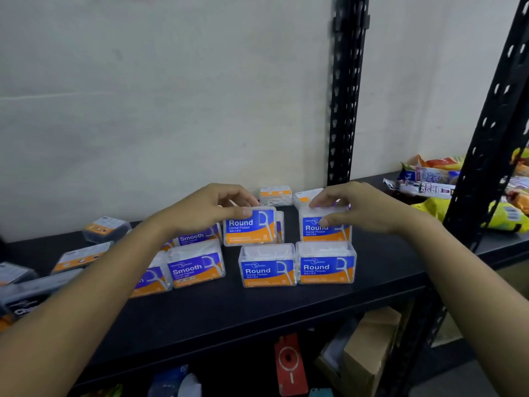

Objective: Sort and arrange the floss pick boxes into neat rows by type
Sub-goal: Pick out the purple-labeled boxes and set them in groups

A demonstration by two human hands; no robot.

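Black shelf (286, 310), floss boxes in rows.
I see left grip (211, 209) pinching left far Round box (252, 230), right grip (355, 207) pinching right far Round box (329, 235).

Your one head cam, wide-angle, sits above the matte black shelf board (257, 305), faces forward and slightly down, close in, pale painted wall (171, 96) straight ahead.

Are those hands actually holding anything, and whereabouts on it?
Yes. The left hand pinches the back-left Round box by its top edge. The right hand pinches the back-right Round box near its top, thumb on the front.
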